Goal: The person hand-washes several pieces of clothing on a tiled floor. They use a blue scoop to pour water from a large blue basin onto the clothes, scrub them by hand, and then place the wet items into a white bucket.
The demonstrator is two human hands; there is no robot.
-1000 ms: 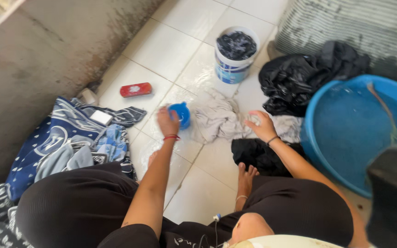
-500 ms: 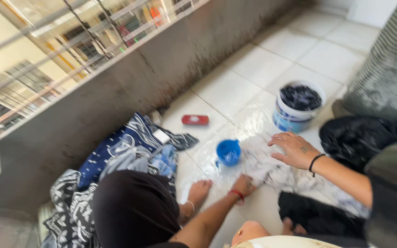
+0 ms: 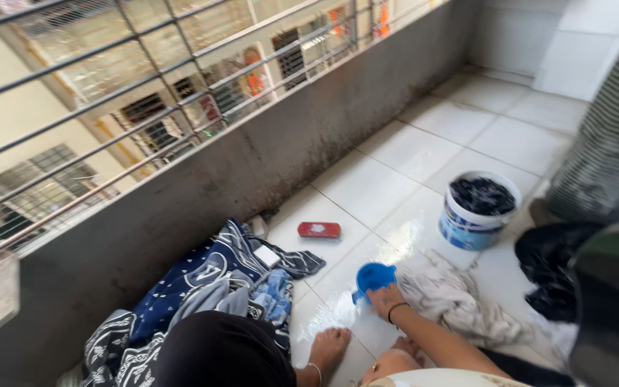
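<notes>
- A bare foot [image 3: 327, 346] is planted flat on the wet white tiled floor [image 3: 388, 179], just in front of the blue scoop and towards the camera; the person appears to squat low, probably so the washing stays within arm's reach.
- One hand [image 3: 385, 299], with a dark band at the wrist, rests directly in front of the blue scoop [image 3: 374, 276]. Its fingers are curled and touch the scoop's near edge; whether they truly grip it I cannot tell. I take it to be the right hand, though the angle leaves that open.
- The other hand is out of view, so its state cannot be told.
- The pale wet cloth [image 3: 453, 297] lies crumpled flat on the tiles just right of the scoop, likely spread there for scrubbing.
- Left of the scoop, a heap of blue patterned clothes [image 3: 209, 283] sits against the wall, apparently kept out of the wet patch.
- Right of the scoop, well apart, dark garments [image 3: 549, 265] lie piled.
- Beyond the scoop to the left, a small red case [image 3: 319, 229] lies alone on a dry tile.
- Beyond to the right, a white bucket [image 3: 478, 211] stands upright with dark laundry inside.
- Farthest, a grey parapet wall [image 3: 288, 143] with metal railing [image 3: 180, 79] on top.
</notes>
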